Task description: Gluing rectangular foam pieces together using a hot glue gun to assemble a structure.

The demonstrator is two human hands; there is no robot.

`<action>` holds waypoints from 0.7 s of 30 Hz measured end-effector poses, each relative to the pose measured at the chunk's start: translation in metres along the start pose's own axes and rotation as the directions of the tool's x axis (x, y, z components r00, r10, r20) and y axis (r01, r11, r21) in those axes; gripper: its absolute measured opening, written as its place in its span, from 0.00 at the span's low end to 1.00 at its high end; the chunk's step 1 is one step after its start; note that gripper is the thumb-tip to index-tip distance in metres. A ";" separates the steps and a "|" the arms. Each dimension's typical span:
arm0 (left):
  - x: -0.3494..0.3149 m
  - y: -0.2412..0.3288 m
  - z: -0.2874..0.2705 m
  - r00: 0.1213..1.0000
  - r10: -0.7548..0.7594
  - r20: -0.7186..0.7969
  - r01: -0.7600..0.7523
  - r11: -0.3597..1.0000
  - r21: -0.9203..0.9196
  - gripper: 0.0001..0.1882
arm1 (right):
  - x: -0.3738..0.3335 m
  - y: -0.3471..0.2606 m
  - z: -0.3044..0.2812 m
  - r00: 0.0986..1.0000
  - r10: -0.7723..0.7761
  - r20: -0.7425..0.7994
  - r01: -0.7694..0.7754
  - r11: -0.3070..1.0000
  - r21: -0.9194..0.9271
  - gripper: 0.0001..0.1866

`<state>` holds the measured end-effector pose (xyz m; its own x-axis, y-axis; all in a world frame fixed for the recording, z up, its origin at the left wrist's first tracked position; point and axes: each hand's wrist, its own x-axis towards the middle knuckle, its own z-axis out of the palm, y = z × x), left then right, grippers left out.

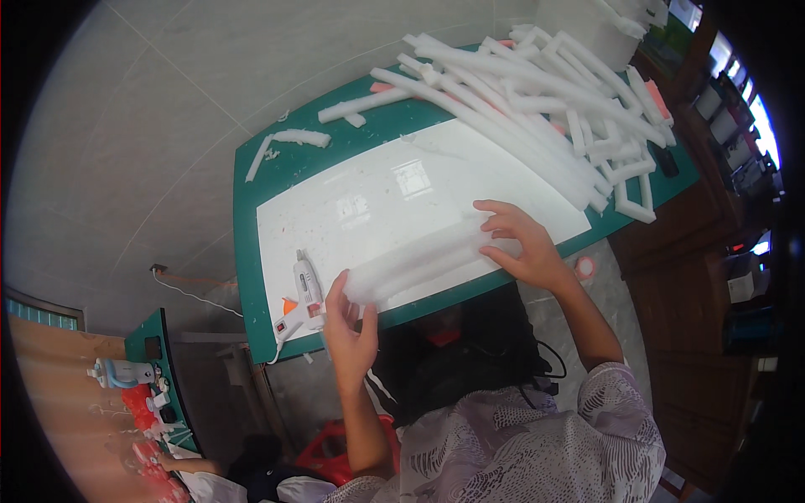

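So both hands are on a bundle of white foam strips that lies along the near edge of the white board, kind of slanting from lower left up to the right. The left hand grips the left end of the bundle, fingers curled up over it with the thumb on the near side, so it's properly holding that end. The right hand is at the other end, fingers spread and bent over the top of the strips, pressing or pinching them together, not a tight fist but definitely in contact. Just left of the left hand there's a white glue gun lying on the board, orange bits showing at its lower end, with a white cord running off the table edge. The board sits on a green table, and the far right part of that table is buried under a big messy pile of foam strips, all crossing over each other. A couple of loose foam bits lie on the green near the far left corner, well apart from the hands. Small crumbs of foam are scattered over the board. A little pink ring thing shows just past the right wrist, can't tell what it is
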<state>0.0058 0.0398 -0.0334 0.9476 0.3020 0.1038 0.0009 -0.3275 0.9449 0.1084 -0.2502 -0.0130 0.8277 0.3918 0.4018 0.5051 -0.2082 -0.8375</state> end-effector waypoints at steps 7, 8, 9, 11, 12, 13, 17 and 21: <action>0.006 0.010 -0.005 0.951 0.298 -0.078 -0.270 0.929 0.255 0.20 | -0.005 -0.003 0.002 0.999 -0.002 -0.040 0.000 0.999 -0.039 0.14; 0.008 0.009 -0.005 0.940 0.320 -0.116 -0.286 0.928 0.239 0.16 | -0.005 -0.002 0.002 0.999 -0.004 -0.036 0.003 0.999 -0.036 0.14; 0.010 0.010 -0.005 0.940 0.319 -0.121 -0.284 0.928 0.241 0.16 | -0.005 -0.002 0.002 0.999 -0.024 -0.041 0.022 0.999 -0.046 0.13; 0.016 0.016 -0.005 0.906 0.384 -0.175 -0.319 0.895 0.312 0.10 | -0.006 -0.002 -0.001 0.998 -0.045 -0.040 0.042 0.998 -0.053 0.12; 0.019 0.019 -0.004 0.906 0.382 -0.182 -0.314 0.896 0.314 0.10 | -0.006 -0.002 -0.005 0.996 -0.091 -0.027 0.087 0.989 -0.118 0.12; 0.022 0.021 -0.006 0.919 0.358 -0.165 -0.308 0.913 0.267 0.09 | -0.004 -0.004 -0.008 0.990 -0.140 -0.011 0.136 0.975 -0.178 0.12; 0.031 0.028 -0.015 0.950 0.299 -0.095 -0.277 0.941 0.194 0.07 | -0.001 -0.009 -0.013 0.990 -0.139 0.012 0.139 0.974 -0.178 0.11; 0.037 0.025 -0.027 0.958 0.285 -0.015 -0.279 0.946 0.165 0.07 | 0.005 -0.011 -0.013 0.977 -0.211 0.021 0.210 0.950 -0.231 0.09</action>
<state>0.0318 0.0668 0.0019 0.9036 0.2099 0.3735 -0.2105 -0.5419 0.8137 0.1098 -0.2574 0.0030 0.6969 0.4456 0.5619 0.7105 -0.3222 -0.6257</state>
